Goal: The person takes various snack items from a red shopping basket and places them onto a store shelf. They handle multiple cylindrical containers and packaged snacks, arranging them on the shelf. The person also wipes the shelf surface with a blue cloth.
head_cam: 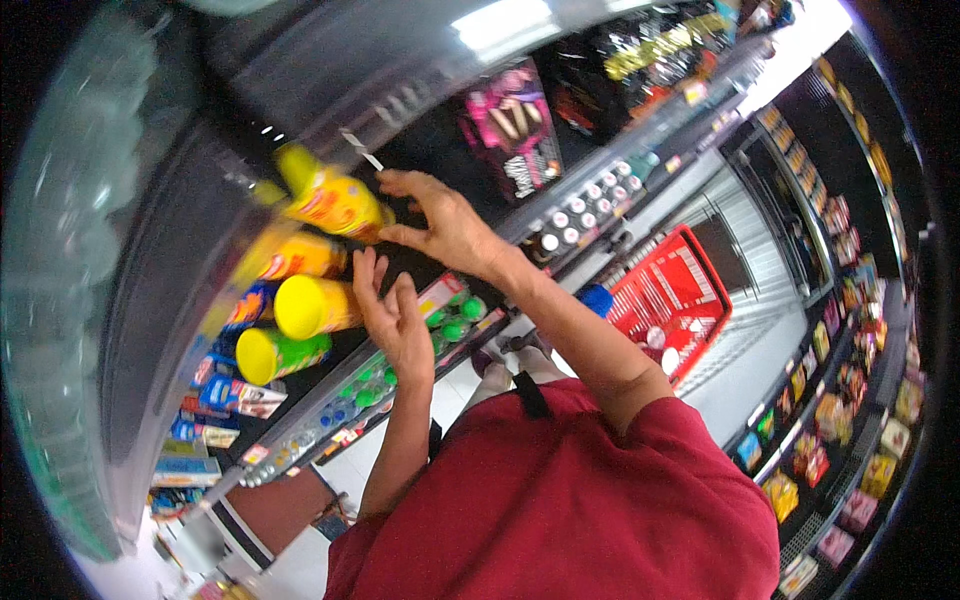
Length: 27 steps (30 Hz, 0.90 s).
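My right hand (448,223) reaches over a dark store shelf, thumb and fingers apart around the base of a yellow snack canister (337,204). That canister leans and is blurred; whether my fingers grip it I cannot tell. Lower down, my left hand (397,322) is open, palm up, close beside an orange canister with a yellow lid (304,307). Another orange canister (311,256) stands between it and the blurred one. Next to them are a green canister (274,354) and a dark blue canister (251,305).
A pink and black box (514,124) and shiny bags (622,67) sit farther right along the shelf. Below are green-capped bottles (455,328) and white-capped bottles (574,221). A red plastic shopping basket (694,262) stands at my right, before shelves of packets (832,416).
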Tool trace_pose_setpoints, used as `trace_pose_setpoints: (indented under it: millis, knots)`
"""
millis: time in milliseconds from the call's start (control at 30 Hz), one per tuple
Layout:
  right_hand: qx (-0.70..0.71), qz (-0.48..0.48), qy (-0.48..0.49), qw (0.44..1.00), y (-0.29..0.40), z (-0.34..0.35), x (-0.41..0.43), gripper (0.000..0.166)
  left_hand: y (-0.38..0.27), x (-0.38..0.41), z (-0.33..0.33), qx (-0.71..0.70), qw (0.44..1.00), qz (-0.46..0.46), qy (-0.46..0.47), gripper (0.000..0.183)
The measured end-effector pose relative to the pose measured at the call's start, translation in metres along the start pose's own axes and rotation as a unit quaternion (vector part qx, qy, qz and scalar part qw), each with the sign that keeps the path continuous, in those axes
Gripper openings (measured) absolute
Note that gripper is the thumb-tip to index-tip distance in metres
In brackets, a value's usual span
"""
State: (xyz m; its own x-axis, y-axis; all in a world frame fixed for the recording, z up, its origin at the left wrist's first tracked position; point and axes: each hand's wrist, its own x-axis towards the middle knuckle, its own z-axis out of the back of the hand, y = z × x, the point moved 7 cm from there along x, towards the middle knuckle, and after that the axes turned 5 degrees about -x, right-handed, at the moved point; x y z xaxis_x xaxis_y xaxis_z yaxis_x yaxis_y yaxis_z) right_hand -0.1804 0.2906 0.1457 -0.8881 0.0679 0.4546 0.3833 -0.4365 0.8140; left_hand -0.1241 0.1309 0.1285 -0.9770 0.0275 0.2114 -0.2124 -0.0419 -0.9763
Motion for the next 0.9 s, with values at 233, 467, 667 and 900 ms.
trace_pose_setpoints:
  millis: [233,467,667,900]
  knots:
    - [0.021,-0.08,-0.119,0.989,-0.01,0.059,-0.122,0.018,0.009,-0.05,-0.031,0.034,0.987,0.031,0.154,0.052]
    - [0.012,-0.404,-0.21,0.89,-0.086,0.117,-0.32,0.014,0.027,-0.083,-0.074,0.044,0.958,0.085,0.269,0.04]
    - [-0.282,-0.499,-0.278,0.771,-0.143,0.18,-0.523,0.043,0.026,-0.092,-0.113,0.047,0.931,0.111,0.344,0.036]
    - [-0.492,-0.581,-0.05,0.646,-0.16,0.235,-0.582,0.082,0.044,-0.106,-0.126,0.053,0.915,0.148,0.372,0.033]
